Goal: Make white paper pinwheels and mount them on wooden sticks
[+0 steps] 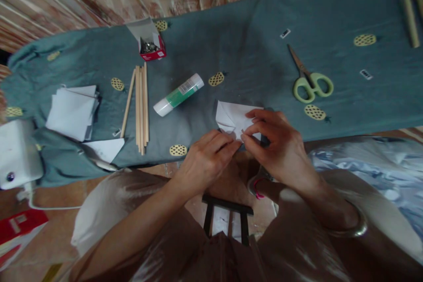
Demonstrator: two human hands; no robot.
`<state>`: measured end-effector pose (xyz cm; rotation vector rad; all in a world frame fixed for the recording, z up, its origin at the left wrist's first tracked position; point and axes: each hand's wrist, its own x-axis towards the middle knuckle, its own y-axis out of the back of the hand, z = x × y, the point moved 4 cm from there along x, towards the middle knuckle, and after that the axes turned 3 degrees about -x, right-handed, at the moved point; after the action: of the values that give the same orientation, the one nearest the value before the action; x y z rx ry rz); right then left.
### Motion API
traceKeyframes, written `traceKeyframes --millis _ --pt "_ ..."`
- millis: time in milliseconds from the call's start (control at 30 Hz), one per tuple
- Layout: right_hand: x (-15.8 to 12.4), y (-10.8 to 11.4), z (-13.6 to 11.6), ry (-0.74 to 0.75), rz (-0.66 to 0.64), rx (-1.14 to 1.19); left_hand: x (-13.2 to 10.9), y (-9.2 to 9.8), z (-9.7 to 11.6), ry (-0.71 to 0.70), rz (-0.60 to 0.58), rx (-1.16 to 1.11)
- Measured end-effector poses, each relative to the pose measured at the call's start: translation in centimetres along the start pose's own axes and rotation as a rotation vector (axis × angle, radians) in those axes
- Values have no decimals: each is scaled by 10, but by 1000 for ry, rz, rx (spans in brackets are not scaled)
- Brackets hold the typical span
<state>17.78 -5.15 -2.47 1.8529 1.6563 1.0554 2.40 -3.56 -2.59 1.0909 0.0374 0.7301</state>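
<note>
A small white sheet of paper (231, 112) with folded creases lies at the front edge of the cloth-covered table. My left hand (209, 152) pinches its near edge between thumb and fingers. Just to the right, my right hand (272, 134) has thumb and index finger closed on the same near edge, close to the left fingertips. The fingers hide part of the paper. Beyond it and to the left lies a glue stick (179, 94) with a green and white label. Scissors (310, 81) with light green handles rest to the right, blades pointing away.
Several wooden sticks (142, 108) lie left of the glue stick, below an open red box (153, 53) of small metal pieces. A stack of white paper (72, 112) and a white device (20, 154) with a cable are at far left. More sticks (409, 13) lie at far right.
</note>
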Motion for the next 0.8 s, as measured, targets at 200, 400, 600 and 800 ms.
traceKeyframes --millis 200,400,600,800 --pt "1 -1 0 -10 -14 -14 0 0 0 8 0 7" --pt "1 -2 -1 1 -11 -48 2 1 1 24 -10 -1" --pt "2 -1 -2 -10 -27 -60 3 1 1 27 -6 -13" --pt "2 -1 0 -14 -16 -41 3 0 1 39 -9 -13"
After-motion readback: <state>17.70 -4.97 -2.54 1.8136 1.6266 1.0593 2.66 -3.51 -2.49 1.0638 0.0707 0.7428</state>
